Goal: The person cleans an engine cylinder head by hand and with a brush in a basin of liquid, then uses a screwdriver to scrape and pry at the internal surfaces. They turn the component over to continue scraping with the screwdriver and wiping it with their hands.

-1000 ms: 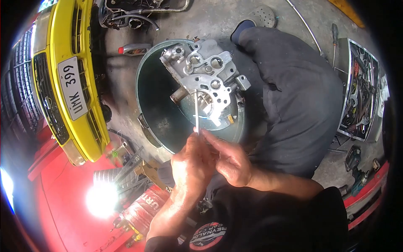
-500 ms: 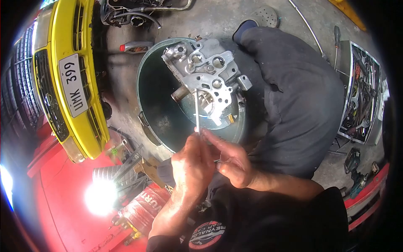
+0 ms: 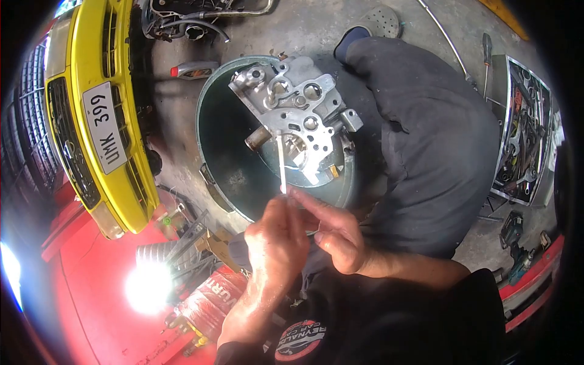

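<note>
My left hand (image 3: 277,237) is closed round the near end of a thin, pale metal rod (image 3: 281,163); any handle is hidden in the fist. My right hand (image 3: 340,240) is beside it, its forefinger reaching to the rod just above the left fist and its thumb bent; its other fingers are mostly hidden. The rod's far tip is at the lower left edge of a silver cast-metal housing (image 3: 285,115) with several round holes. This housing rests across a round dark-green tub (image 3: 210,115), a short pipe stub (image 3: 258,139) sticking out on its left.
On the left is a yellow car bumper (image 3: 131,176) with a number plate. A bottle with a red cap (image 3: 193,70) lies behind the tub. At right are a metal tool tray (image 3: 506,125) full of spanners, a screwdriver (image 3: 487,50) and a cordless drill (image 3: 514,234). A bright lamp (image 3: 149,286) glares lower left.
The rod's tip has shifted slightly left and back towards me against the housing, and the rod leans a little more. Both hands keep nearly the same pose. The whole view has moved slightly.
</note>
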Available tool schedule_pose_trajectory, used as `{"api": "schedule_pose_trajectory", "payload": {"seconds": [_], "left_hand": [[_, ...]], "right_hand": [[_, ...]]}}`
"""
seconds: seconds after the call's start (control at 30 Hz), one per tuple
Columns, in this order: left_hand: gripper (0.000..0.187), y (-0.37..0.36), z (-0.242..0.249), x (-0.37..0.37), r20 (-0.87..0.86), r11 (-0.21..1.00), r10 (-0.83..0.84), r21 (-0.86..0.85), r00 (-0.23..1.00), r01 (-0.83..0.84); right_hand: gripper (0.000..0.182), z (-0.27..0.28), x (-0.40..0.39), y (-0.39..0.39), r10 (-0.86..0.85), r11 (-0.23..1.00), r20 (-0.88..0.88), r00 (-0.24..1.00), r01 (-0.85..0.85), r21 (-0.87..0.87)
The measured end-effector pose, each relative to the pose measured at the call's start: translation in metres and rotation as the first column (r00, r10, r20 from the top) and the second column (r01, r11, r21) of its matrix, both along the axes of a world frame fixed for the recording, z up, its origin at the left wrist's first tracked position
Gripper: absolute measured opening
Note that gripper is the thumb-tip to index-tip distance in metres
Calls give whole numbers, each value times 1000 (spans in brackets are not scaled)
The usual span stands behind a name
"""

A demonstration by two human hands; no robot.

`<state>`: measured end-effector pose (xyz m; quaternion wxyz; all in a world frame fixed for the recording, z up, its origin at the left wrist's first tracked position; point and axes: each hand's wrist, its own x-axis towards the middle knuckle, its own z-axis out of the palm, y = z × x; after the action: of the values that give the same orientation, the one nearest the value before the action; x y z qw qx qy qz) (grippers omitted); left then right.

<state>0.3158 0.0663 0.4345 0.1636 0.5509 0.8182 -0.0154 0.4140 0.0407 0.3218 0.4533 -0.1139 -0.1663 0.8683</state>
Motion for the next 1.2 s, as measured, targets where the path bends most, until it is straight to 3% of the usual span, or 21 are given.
{"api": "schedule_pose_trajectory", "payload": {"seconds": [0.1, 0.2, 0.33, 0.37, 0.43, 0.5, 0.6, 0.8, 0.83, 0.93, 1.07, 1.2], "left_hand": [[15, 3, 0, -3, 13, 990, 141, 12, 990, -141], [10, -5, -1, -4, -9, 996, -74, -41, 997, 73], [12, 4, 1, -6, -7, 998, 57, -20, 998, -57], [13, -3, 0, -8, -27, 997, -74, -36, 997, 73], [12, 0, 1, -9, 26, 1000, 25, -3, 999, -25], [12, -2, -2, -11, 80, 996, 87, 25, 993, -89], [12, -4, -1, -9, -4, 999, -36, -9, 999, 36], [11, -2, 0, -16, 11, 1000, -30, 0, 999, 30], [12, 6, 4, -12, 53, 998, 65, -10, 996, -65], [13, 2, 6, -16, 22, 996, -24, -87, 999, 25], [12, 10, 12, -27, 1, 998, 27, -53, 1000, -27], [11, -4, 15, -43, -9, 991, -68, -113, 998, 67]], "right_hand": [[75, 4, -3, 2, 14, 999, -35, 999, -16, -49], [73, 0, -4, -5, -1, 998, -19, 1000, 0, -69], [71, 4, -3, -1, -1, 998, -35, 999, -2, -63], [71, 4, -1, -1, 15, 999, -11, 1000, -15, -29], [72, 0, 1, 2, 40, 998, 36, 999, -41, 47], [72, 3, 0, 2, 32, 999, 15, 999, -32, 12], [73, 3, -2, 2, 39, 999, -13, 999, -39, -3], [72, 3, -5, -1, 44, 998, -53, 998, -47, -48], [72, 2, -6, -1, 39, 997, -81, 996, -45, -70], [72, -1, -6, -3, 44, 998, -90, 995, -48, -35], [71, 0, -8, -6, 27, 997, -96, 995, -34, -72], [70, 3, -5, -3, 34, 996, -81, 996, -41, -84]]}}
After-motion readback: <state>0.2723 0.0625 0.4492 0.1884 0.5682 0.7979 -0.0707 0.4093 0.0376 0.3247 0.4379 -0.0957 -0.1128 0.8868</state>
